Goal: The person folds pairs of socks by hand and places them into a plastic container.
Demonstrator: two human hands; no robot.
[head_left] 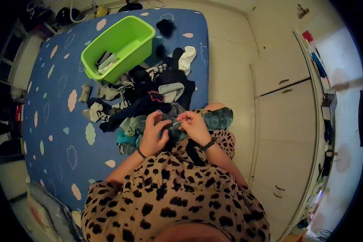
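Over my lap lies a green patterned cloth [219, 118], beneath both hands. My left hand [152, 135] is curled above its left part, thumb and fingers bent toward each other; whatever lies between them is too small to tell. My right hand [192, 126] pinches a small whitish bit at the centre, close to my left fingertips. Just beyond the hands a grey cloth [176, 109] rests against a heap of dark socks and clothes [139, 94]. A teal cloth [126, 138] sits to the left of my left hand.
A lime green basket [135, 48] with a few folded socks [106, 61] stands on the blue bed [60, 121]. A white sock [187, 60] and a black item [165, 28] lie near the bed's right edge. White cabinets [286, 117] line the right side.
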